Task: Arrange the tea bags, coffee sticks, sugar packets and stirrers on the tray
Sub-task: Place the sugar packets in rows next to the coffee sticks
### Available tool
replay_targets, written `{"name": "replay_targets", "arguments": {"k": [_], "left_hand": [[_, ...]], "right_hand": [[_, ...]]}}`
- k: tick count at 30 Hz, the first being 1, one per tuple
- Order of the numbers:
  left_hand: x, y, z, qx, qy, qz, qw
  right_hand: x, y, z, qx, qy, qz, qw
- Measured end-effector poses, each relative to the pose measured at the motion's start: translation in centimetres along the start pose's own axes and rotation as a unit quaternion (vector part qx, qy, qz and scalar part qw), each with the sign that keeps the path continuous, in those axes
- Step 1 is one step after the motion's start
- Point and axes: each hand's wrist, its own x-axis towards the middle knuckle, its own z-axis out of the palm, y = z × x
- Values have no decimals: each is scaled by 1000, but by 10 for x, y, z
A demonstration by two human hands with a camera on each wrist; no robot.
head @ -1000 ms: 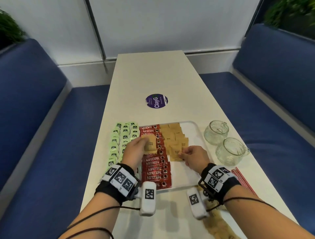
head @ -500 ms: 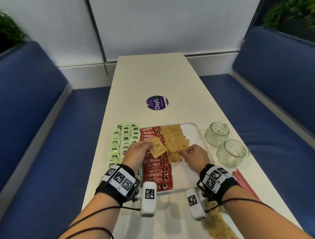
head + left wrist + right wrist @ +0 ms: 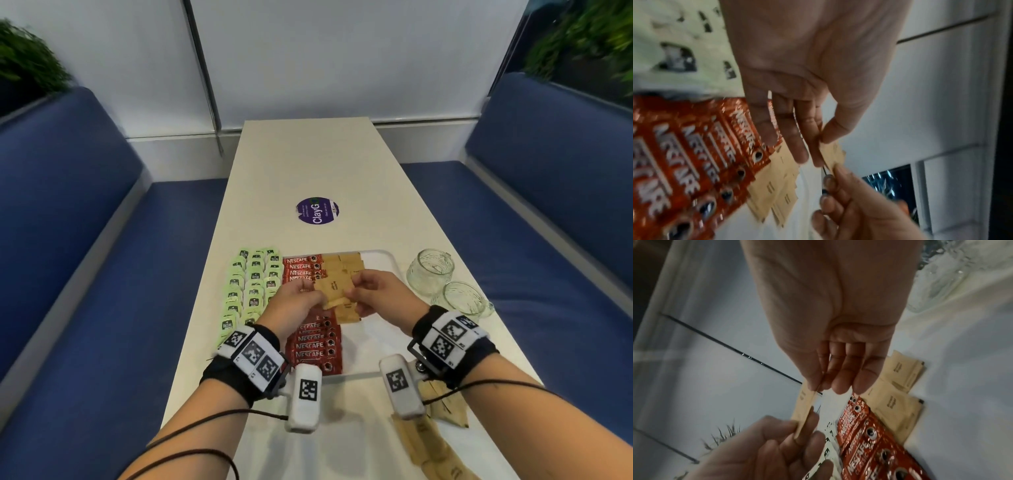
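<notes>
A brown sugar packet [image 3: 334,286] was held above the white tray [image 3: 383,260] between both hands, the left hand [image 3: 296,305] pinching its near-left edge between thumb and fingers and the right hand [image 3: 378,291] pinching its right edge. Beneath it, red coffee sticks [image 3: 315,346] were laid in a column down the tray, with more sugar packets [image 3: 342,265] just beside them on the right. Green tea bags [image 3: 251,284] were ranged in rows at the tray's left side. Two glass jars [image 3: 445,284] were seen on the table [image 3: 308,161] to the right of the tray, and loose brown packets [image 3: 442,407] were left by the near edge.
</notes>
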Motion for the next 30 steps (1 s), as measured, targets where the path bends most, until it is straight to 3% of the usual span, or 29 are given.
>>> {"name": "replay_targets", "arguments": {"k": [4, 7, 9, 12, 14, 15, 18, 21, 25, 30], "left_hand": [[1, 9, 3, 137, 3, 85, 987], [11, 11, 14, 72, 29, 91, 993], [18, 10, 25, 25, 36, 79, 996], [30, 1, 35, 88, 47, 109, 989], [37, -3, 36, 245, 66, 138, 957], [38, -4, 35, 343, 76, 151, 924], [44, -6, 37, 531, 74, 175, 826], [52, -10, 43, 615, 61, 165, 769], [58, -13, 54, 668, 42, 144, 729], [65, -18, 59, 675, 36, 133, 725]], "right_hand": [[3, -15, -7, -37, -3, -15, 999], [9, -13, -10, -12, 76, -32, 997], [10, -9, -12, 4, 94, -21, 995], [13, 2, -18, 5, 120, -12, 993], [19, 15, -27, -47, 185, -2, 982], [22, 23, -32, -108, 207, 14, 972], [24, 44, -38, -278, 165, 89, 942], [26, 56, -38, -305, 139, 107, 936], [31, 62, -37, -305, 133, 104, 937], [36, 69, -33, -317, 121, 107, 935]]}}
